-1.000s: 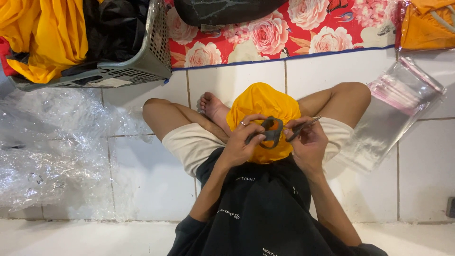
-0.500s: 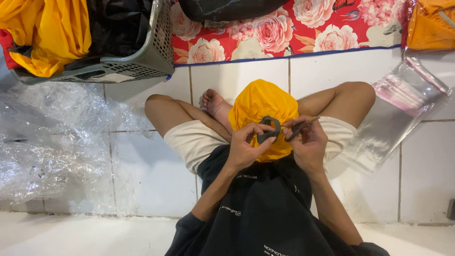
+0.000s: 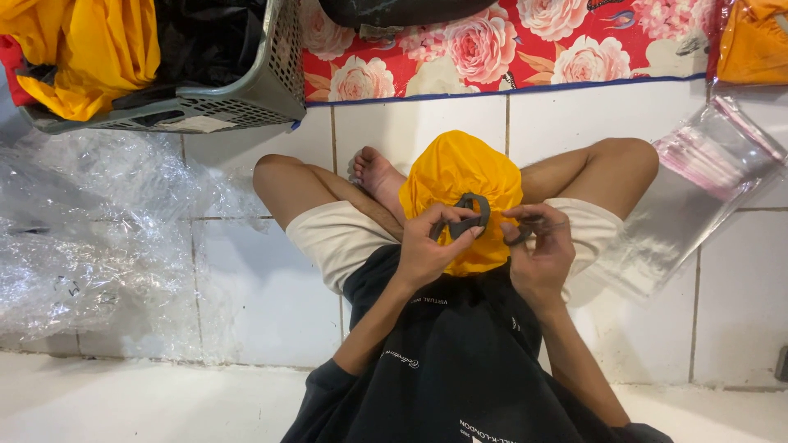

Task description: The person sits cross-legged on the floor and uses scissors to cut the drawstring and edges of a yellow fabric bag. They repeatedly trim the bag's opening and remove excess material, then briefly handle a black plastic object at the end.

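Observation:
I sit cross-legged on a white tiled floor with a bundled yellow garment in my lap. A dark grey strap attached to it forms a loop over the bundle. My left hand pinches that loop between thumb and fingers. My right hand grips the strap's other end just to the right. Both hands rest against the near side of the yellow bundle, close together.
A grey plastic basket with yellow and black clothes stands far left. Crumpled clear plastic film covers the floor at left. A stack of clear bags lies at right. A red floral cloth and an orange packet are beyond.
Both hands have shifted slightly on the strap, and the loop now stands up more clearly over the yellow bundle. The bundle stays in my lap.

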